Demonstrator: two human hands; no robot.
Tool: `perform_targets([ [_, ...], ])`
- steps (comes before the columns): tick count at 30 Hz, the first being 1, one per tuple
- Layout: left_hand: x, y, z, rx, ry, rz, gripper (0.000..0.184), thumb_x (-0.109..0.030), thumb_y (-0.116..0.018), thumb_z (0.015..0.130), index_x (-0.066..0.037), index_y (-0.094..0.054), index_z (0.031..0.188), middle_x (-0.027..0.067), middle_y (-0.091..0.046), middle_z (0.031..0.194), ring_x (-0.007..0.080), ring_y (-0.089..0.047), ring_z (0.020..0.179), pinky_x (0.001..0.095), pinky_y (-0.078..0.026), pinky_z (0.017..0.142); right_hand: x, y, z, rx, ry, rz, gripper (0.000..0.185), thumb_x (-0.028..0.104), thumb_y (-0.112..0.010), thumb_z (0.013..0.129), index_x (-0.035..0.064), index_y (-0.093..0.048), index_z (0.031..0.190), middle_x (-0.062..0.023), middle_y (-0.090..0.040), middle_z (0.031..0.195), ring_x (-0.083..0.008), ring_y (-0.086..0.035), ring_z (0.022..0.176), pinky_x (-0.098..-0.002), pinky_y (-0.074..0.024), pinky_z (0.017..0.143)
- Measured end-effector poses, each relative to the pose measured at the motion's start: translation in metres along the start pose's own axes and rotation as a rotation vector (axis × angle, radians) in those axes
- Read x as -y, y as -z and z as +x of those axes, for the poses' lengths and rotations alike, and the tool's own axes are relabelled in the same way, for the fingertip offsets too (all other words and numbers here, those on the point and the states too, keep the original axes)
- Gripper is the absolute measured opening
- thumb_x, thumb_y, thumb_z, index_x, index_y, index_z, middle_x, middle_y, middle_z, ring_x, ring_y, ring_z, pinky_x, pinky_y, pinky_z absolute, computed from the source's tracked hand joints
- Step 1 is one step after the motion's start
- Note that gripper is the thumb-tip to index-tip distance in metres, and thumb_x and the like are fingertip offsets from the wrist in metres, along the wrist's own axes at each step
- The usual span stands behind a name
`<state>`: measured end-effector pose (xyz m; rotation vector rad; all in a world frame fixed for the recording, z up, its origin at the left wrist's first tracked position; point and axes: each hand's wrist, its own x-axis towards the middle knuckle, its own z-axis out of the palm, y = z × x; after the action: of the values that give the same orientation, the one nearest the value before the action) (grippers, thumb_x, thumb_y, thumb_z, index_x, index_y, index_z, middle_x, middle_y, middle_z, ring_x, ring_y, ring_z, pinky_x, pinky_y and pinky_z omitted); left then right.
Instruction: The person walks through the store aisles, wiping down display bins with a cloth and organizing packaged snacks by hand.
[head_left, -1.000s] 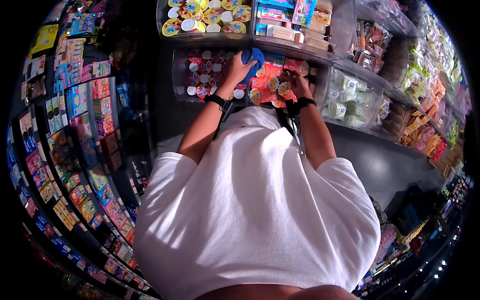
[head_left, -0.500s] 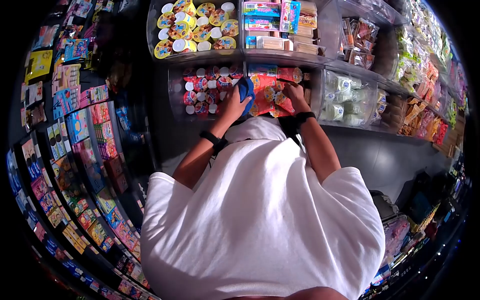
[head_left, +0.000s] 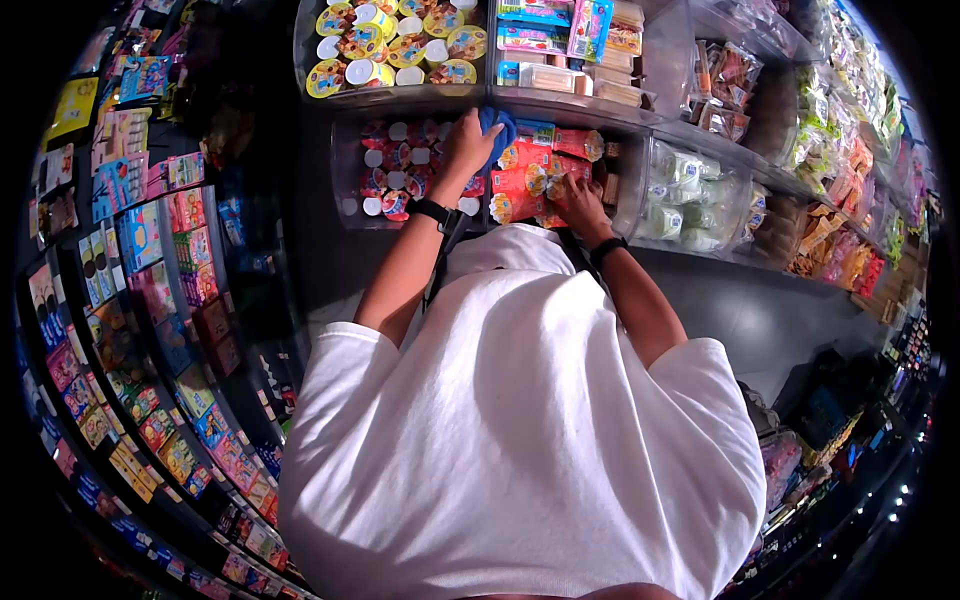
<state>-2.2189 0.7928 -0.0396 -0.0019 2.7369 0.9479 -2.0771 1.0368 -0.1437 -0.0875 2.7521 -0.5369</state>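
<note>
My left hand (head_left: pixel 466 148) is closed on a blue cloth (head_left: pixel 502 128), at the clear divider along the back of the lower bin. Below that hand lie small cups with white and red lids (head_left: pixel 396 180). My right hand (head_left: pixel 584 206) is over the red snack packets (head_left: pixel 518 182) in the compartment alongside, its fingers bent down and gripping one of them. The fingertips are partly hidden among the packets. Both wrists wear dark bands.
Behind, an upper bin holds yellow-lidded cups (head_left: pixel 400 45) and pink and blue packs (head_left: pixel 540 40). To the right are white-wrapped packs (head_left: pixel 685 190) in a clear bin (head_left: pixel 630 205). Shelves of packaged goods (head_left: pixel 150 400) curve along my left.
My left hand has moved the blue cloth farther back, up to the divider edge. My right hand has come slightly nearer and to the left over the red packets. The view has shifted a little.
</note>
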Motion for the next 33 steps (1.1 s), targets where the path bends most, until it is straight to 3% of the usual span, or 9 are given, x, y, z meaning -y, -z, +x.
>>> perform_targets([
  [4, 0.017, -0.006, -0.029, -0.002, -0.085, -0.139, 0.049, -0.023, -0.074, 0.081, 0.002, -0.056, 0.119, 0.0254, -0.064, 0.108, 0.0432, -0.061, 0.1, 0.0476, -0.05, 0.083, 0.013, 0.02, -0.002, -0.138, 0.025, -0.002, 0.099, 0.038, -0.078, 0.075, 0.0198, -0.019, 0.152, -0.029, -0.052, 0.119, -0.0464, -0.057, 0.102, -0.0498, -0.0512, 0.086],
  [7, 0.027, 0.002, -0.08, 0.159, -0.063, -0.161, 0.051, -0.021, -0.072, 0.082, -0.001, -0.054, 0.125, 0.0246, -0.063, 0.112, 0.0414, -0.06, 0.106, 0.0453, -0.049, 0.088, 0.024, 0.052, -0.006, -0.088, -0.279, 0.385, 0.119, 0.02, -0.086, 0.061, 0.0208, -0.012, 0.154, -0.0312, -0.051, 0.124, -0.0474, -0.058, 0.104, -0.0484, -0.0521, 0.087],
  [11, 0.079, -0.019, -0.1, 0.356, -0.093, -0.093, 0.048, -0.03, -0.074, 0.081, 0.001, -0.057, 0.114, 0.0256, -0.064, 0.106, 0.0436, -0.06, 0.102, 0.0474, -0.048, 0.085, 0.01, 0.043, 0.011, -0.15, -0.474, 0.492, 0.115, 0.033, -0.087, 0.066, 0.012, -0.013, 0.152, -0.0274, -0.063, 0.114, -0.0397, -0.066, 0.098, -0.0433, -0.0534, 0.086],
  [14, 0.057, 0.0, -0.087, 0.462, -0.024, 0.02, 0.048, -0.037, -0.075, 0.078, 0.0, -0.06, 0.105, 0.0239, -0.065, 0.102, 0.0434, -0.061, 0.1, 0.0483, -0.049, 0.083, 0.016, 0.047, 0.029, -0.136, -0.71, 0.83, 0.109, 0.04, -0.085, 0.069, 0.0109, -0.018, 0.15, -0.0166, -0.065, 0.105, -0.022, -0.068, 0.076, -0.0335, -0.0571, 0.064],
  [18, 0.042, 0.01, -0.066, 0.432, -0.067, -0.094, 0.052, -0.035, -0.077, 0.078, -0.004, -0.061, 0.115, 0.0192, -0.068, 0.105, 0.0404, -0.064, 0.098, 0.0458, -0.051, 0.082, 0.026, 0.05, 0.043, -0.22, -1.032, 1.163, 0.076, 0.013, -0.078, 0.079, 0.009, -0.032, 0.14, -0.01, -0.058, 0.093, -0.0174, -0.065, 0.079, -0.0266, -0.0574, 0.064],
  [20, 0.049, -0.01, -0.045, 0.257, -0.062, -0.13, 0.047, -0.034, -0.077, 0.077, -0.004, -0.065, 0.111, 0.0201, -0.068, 0.104, 0.0399, -0.064, 0.098, 0.045, -0.051, 0.084, -0.063, -0.046, 0.039, -0.031, -0.45, 1.228, 0.067, 0.018, -0.077, 0.08, 0.0069, -0.039, 0.134, -0.0097, -0.061, 0.094, -0.0185, -0.066, 0.08, -0.032, -0.0589, 0.062],
  [23, 0.025, -0.006, -0.005, -0.029, -0.088, -0.026, 0.04, -0.036, -0.077, 0.075, -0.008, -0.069, 0.103, 0.0202, -0.069, 0.099, 0.0394, -0.065, 0.095, 0.0459, -0.052, 0.083, -0.024, -0.001, 0.02, -0.227, 0.111, 0.795, 0.051, 0.004, -0.072, 0.081, 0.008, -0.052, 0.128, -0.0048, -0.058, 0.078, -0.0152, -0.064, 0.073, -0.0305, -0.0571, 0.064],
  [30, 0.006, 0.012, 0.001, 0.027, -0.008, -0.035, 0.042, -0.036, -0.075, 0.077, -0.003, -0.064, 0.101, 0.0236, -0.068, 0.097, 0.0436, -0.064, 0.093, 0.0503, -0.052, 0.079, -0.035, -0.025, 0.039, -0.291, 0.019, 0.186, 0.078, 0.019, -0.086, 0.062, 0.0074, -0.049, 0.13, -0.0198, -0.066, 0.1, -0.0413, -0.064, 0.092, -0.0472, -0.0507, 0.077],
  [33, 0.014, 0.007, -0.01, 0.013, -0.025, -0.074, 0.042, -0.035, -0.075, 0.078, -0.003, -0.064, 0.103, 0.0232, -0.067, 0.1, 0.0433, -0.064, 0.094, 0.05, -0.052, 0.079, -0.032, -0.023, 0.046, -0.336, 0.034, 0.142, 0.082, 0.018, -0.087, 0.06, 0.0041, -0.048, 0.13, -0.0201, -0.066, 0.1, -0.0395, -0.065, 0.091, -0.0442, -0.0518, 0.077],
])
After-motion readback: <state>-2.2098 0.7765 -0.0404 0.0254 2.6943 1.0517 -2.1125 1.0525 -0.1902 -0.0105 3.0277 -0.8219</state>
